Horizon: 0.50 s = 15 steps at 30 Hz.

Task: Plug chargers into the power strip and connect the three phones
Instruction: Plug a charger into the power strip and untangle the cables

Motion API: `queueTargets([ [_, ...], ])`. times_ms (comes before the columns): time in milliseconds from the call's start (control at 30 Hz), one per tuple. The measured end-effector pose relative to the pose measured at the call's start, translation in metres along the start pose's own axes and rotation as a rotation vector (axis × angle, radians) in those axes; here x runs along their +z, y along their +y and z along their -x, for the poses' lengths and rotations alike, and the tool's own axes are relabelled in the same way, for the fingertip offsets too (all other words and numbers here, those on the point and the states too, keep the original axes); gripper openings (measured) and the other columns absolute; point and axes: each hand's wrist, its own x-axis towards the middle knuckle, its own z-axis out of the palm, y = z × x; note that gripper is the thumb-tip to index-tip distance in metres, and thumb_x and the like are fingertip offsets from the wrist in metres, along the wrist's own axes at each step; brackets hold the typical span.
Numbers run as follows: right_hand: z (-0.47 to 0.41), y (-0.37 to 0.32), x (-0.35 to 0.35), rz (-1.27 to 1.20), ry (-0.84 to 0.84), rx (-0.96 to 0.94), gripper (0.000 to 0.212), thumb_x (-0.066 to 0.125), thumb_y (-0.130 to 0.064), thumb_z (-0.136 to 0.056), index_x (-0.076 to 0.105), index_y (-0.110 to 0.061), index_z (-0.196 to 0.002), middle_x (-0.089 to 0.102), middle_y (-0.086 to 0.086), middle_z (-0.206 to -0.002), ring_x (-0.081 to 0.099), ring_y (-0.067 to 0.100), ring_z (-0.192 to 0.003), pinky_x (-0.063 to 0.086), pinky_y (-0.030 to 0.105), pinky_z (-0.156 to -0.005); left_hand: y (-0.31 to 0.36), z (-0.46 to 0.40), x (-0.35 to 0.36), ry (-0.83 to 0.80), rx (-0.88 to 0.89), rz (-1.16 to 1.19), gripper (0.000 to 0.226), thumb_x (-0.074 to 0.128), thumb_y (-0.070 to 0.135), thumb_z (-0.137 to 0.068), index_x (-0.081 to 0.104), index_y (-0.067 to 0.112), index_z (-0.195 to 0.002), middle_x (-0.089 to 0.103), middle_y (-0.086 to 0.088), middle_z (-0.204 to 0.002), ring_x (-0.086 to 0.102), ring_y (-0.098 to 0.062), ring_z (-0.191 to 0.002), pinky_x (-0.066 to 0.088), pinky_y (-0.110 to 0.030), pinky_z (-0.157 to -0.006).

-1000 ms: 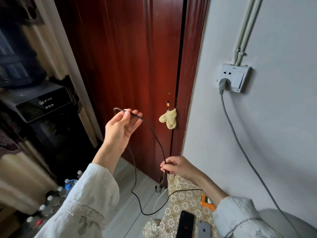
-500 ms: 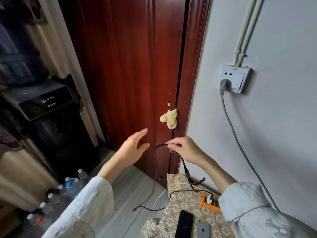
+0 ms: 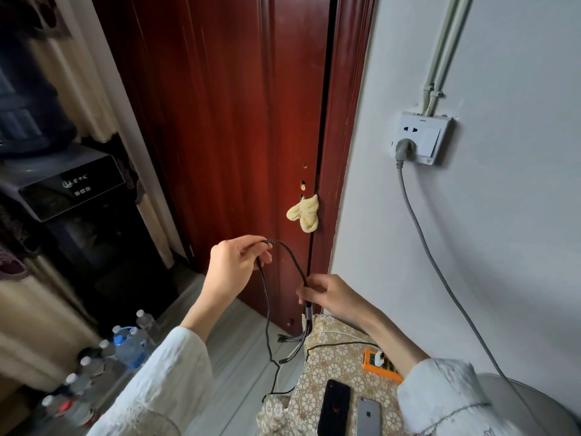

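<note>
Left hand (image 3: 234,262) now pinches braided cable (image 3: 290,258); right hand (image 3: 327,295) grips near splitter; phones (image 3: 334,407) cut off.

The left hand (image 3: 232,262), open and empty half a second ago, now pinches the black cable (image 3: 292,258). The right hand (image 3: 327,294) has moved lower, apparently just above the splitter.
</note>
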Motion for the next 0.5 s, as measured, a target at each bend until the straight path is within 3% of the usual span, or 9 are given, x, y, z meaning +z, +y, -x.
queueTargets([
  [133, 0.002, 0.011, -0.003, 0.074, -0.070, 0.008, 0.005, 0.062, -0.024, -0.085, 0.065, -0.025, -0.082, 0.069, -0.007, -0.084, 0.065, 0.004, -0.084, 0.048, 0.026, -0.087, 0.001, -0.009, -0.010, 0.146, -0.066, 0.181, 0.014, 0.053, 0.007, -0.090, 0.067, 0.006, -0.089, 0.068, -0.008, -0.068, 0.070, -0.022, -0.072, 0.060, -0.031, -0.068],
  [200, 0.004, 0.019, -0.008, 0.158, 0.039, 0.027, 0.010, 0.062, -0.023, -0.085, 0.069, -0.018, -0.090, 0.071, 0.001, -0.093, 0.065, 0.014, -0.092, 0.049, 0.035, -0.090, -0.001, -0.013, -0.019, 0.128, -0.121, 0.215, 0.015, 0.052, 0.008, -0.090, 0.067, 0.005, -0.091, 0.069, -0.008, -0.071, 0.070, -0.020, -0.073, 0.060, -0.029, -0.069],
  [267, 0.003, 0.022, -0.017, 0.264, 0.204, 0.004, 0.016, 0.063, -0.021, -0.085, 0.070, -0.012, -0.097, 0.070, 0.007, -0.095, 0.064, 0.023, -0.091, 0.050, 0.041, -0.086, -0.006, -0.012, -0.024, -0.044, -0.155, 0.116, 0.016, 0.050, 0.012, -0.092, 0.066, 0.012, -0.091, 0.070, -0.005, -0.074, 0.070, -0.014, -0.071, 0.057, -0.025, -0.070],
  [367, -0.002, 0.017, -0.026, 0.455, 0.389, -0.121, 0.017, 0.064, -0.017, -0.084, 0.072, -0.011, -0.097, 0.066, 0.002, -0.085, 0.058, 0.017, -0.075, 0.045, 0.026, -0.067, -0.008, -0.006, -0.021, -0.326, -0.167, -0.085, 0.022, 0.047, 0.029, -0.093, 0.061, 0.015, -0.101, 0.071, 0.000, -0.074, 0.069, -0.010, -0.065, 0.053, -0.021, -0.068],
  [433, -0.004, 0.008, -0.022, 0.564, 0.472, -0.245, 0.016, 0.067, -0.014, -0.080, 0.073, -0.013, -0.096, 0.068, 0.000, -0.087, 0.057, 0.012, -0.074, 0.038, 0.020, -0.067, -0.007, 0.000, -0.010, -0.467, -0.173, -0.172, 0.025, 0.045, 0.037, -0.092, 0.059, 0.018, -0.099, 0.071, 0.000, -0.074, 0.068, -0.012, -0.062, 0.052, -0.025, -0.070],
  [500, -0.005, 0.000, -0.015, 0.666, 0.538, -0.389, 0.017, 0.071, -0.008, -0.074, 0.075, -0.013, -0.090, 0.070, 0.001, -0.084, 0.062, 0.017, -0.075, 0.043, 0.021, -0.067, -0.006, 0.004, 0.007, -0.528, -0.143, -0.200, 0.020, 0.045, 0.036, -0.092, 0.061, 0.023, -0.091, 0.068, 0.003, -0.066, 0.062, -0.009, -0.054, 0.050, -0.022, -0.062],
])
